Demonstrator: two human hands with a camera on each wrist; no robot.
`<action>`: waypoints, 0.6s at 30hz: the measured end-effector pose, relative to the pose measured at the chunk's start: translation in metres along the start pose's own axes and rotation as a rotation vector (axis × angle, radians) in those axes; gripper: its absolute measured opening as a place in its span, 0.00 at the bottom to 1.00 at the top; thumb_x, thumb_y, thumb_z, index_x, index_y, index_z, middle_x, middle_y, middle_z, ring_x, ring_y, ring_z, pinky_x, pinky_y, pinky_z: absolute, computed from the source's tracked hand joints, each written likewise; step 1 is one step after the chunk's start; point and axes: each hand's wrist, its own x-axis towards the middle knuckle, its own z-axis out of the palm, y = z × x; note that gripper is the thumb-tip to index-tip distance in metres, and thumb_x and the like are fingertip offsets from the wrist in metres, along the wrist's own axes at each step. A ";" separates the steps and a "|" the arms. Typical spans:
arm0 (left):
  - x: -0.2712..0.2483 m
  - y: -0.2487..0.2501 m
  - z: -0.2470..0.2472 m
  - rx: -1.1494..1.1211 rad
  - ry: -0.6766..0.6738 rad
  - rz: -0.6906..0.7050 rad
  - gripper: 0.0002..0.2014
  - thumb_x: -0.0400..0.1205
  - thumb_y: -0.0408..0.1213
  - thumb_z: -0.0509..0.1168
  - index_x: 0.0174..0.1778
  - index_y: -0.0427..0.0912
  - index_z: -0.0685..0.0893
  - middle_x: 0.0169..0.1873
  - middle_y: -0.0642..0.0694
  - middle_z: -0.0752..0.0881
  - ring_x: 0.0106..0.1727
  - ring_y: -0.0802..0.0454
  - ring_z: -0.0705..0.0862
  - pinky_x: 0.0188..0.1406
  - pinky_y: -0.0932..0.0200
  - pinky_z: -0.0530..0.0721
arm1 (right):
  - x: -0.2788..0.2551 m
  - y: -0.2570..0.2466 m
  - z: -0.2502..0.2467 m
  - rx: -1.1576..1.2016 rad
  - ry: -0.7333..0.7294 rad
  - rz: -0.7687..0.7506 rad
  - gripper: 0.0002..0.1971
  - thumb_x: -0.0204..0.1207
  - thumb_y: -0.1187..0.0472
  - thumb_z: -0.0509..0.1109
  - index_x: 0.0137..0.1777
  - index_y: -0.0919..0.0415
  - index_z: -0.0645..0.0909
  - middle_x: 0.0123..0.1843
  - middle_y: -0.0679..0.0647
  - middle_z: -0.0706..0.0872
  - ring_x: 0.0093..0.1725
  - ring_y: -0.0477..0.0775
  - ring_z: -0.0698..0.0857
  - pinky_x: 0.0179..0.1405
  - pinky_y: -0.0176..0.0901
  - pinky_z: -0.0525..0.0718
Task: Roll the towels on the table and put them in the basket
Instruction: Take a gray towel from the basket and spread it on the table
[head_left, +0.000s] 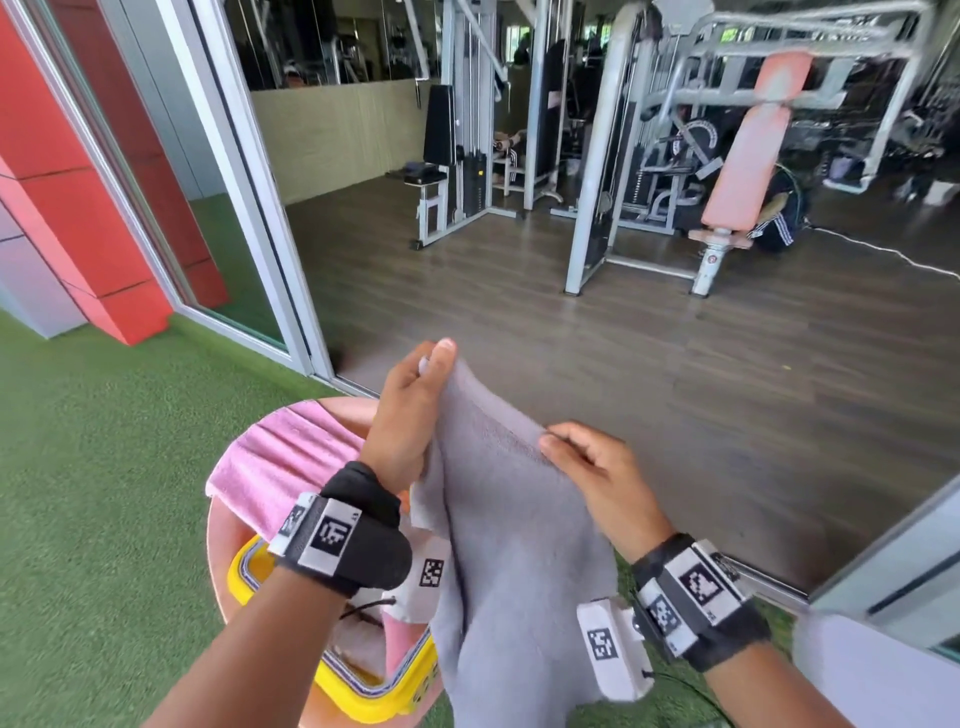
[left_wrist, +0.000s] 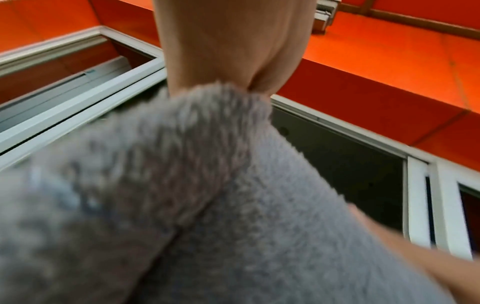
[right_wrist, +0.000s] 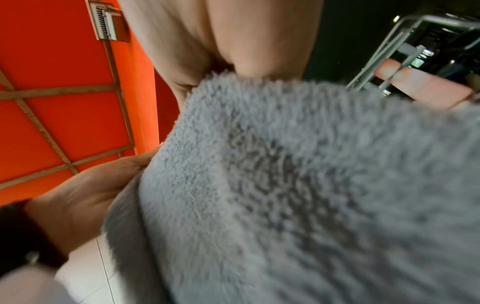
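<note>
A grey towel (head_left: 509, 525) hangs in the air in front of me, held up by its top edge. My left hand (head_left: 415, 400) pinches its upper left corner, raised higher. My right hand (head_left: 582, 457) pinches the edge lower and to the right. Both wrist views are filled by the fluffy grey towel (left_wrist: 207, 195) (right_wrist: 298, 185) under the gripping fingers (left_wrist: 228, 45) (right_wrist: 221, 37). Below, a pink towel (head_left: 280, 462) lies spread on the round pink table (head_left: 348, 410). A yellow basket (head_left: 363, 691) stands on the table under my left forearm, with pale cloth inside.
Green artificial turf (head_left: 93, 493) surrounds the table. A sliding glass door frame (head_left: 249, 208) stands ahead on the left, a red pillar (head_left: 88, 208) beside it. Beyond lie a wooden floor (head_left: 623, 364) and gym machines (head_left: 727, 156).
</note>
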 end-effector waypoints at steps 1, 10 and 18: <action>-0.005 0.000 0.005 0.068 -0.080 0.029 0.23 0.85 0.54 0.59 0.33 0.38 0.67 0.33 0.43 0.64 0.36 0.49 0.62 0.36 0.49 0.64 | 0.005 -0.006 -0.001 0.002 0.012 -0.014 0.06 0.82 0.65 0.66 0.46 0.63 0.84 0.37 0.42 0.82 0.39 0.36 0.78 0.44 0.26 0.74; 0.008 0.008 0.006 -0.081 -0.100 -0.041 0.18 0.85 0.40 0.63 0.33 0.44 0.63 0.32 0.43 0.62 0.35 0.50 0.63 0.36 0.52 0.64 | 0.018 -0.009 -0.007 -0.044 -0.039 0.022 0.13 0.82 0.60 0.65 0.35 0.58 0.78 0.28 0.40 0.71 0.31 0.37 0.69 0.31 0.30 0.67; -0.003 -0.008 0.031 0.015 -0.374 -0.036 0.12 0.84 0.43 0.63 0.37 0.42 0.82 0.35 0.45 0.80 0.41 0.52 0.76 0.46 0.53 0.74 | 0.061 -0.031 -0.003 0.017 -0.013 -0.073 0.05 0.82 0.68 0.64 0.47 0.62 0.81 0.42 0.49 0.85 0.43 0.39 0.82 0.50 0.29 0.77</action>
